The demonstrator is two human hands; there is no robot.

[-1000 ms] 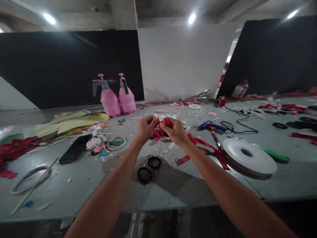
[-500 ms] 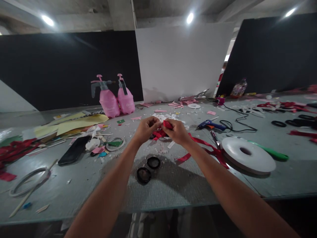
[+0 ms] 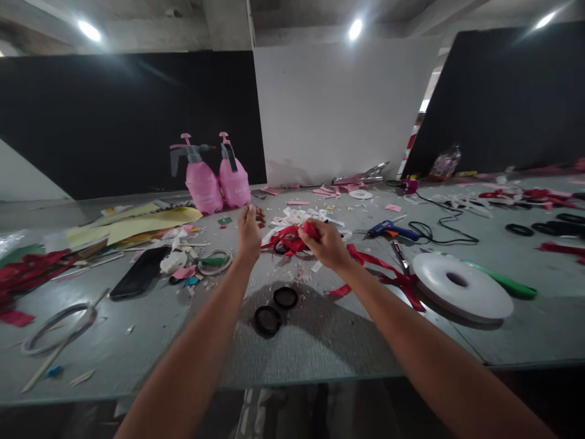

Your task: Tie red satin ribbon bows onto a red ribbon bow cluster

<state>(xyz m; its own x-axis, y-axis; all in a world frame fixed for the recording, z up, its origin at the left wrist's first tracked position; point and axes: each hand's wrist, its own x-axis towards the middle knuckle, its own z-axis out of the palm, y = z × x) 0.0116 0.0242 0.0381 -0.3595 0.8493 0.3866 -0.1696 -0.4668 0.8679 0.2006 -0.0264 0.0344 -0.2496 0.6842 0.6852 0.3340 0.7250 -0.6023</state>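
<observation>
My right hand (image 3: 326,242) is closed round a folded piece of red ribbon (image 3: 311,230), which shows above the thumb. Left of it, clear of the ribbon, my left hand (image 3: 250,230) is raised with its fingers curled in; what lies between them, if anything, is hidden. More red ribbon strips (image 3: 287,239) lie beneath and between the hands, beside white scraps (image 3: 297,218). Closer to me, two black rings (image 3: 286,297) rest side by side on the table. A long red ribbon (image 3: 384,268) trails to the right of my right wrist.
On the right are a white spool (image 3: 461,305), a blue glue gun (image 3: 395,230) with a black cord, and a green strip (image 3: 503,279). Two pink spray bottles (image 3: 203,186) stand at the back left. A black phone (image 3: 139,273) and a pale ring (image 3: 34,332) lie left.
My left hand has come away from my right hand, moving left and slightly up. My right hand keeps its hold on the red ribbon, and more of the ribbon pile shows between them.
</observation>
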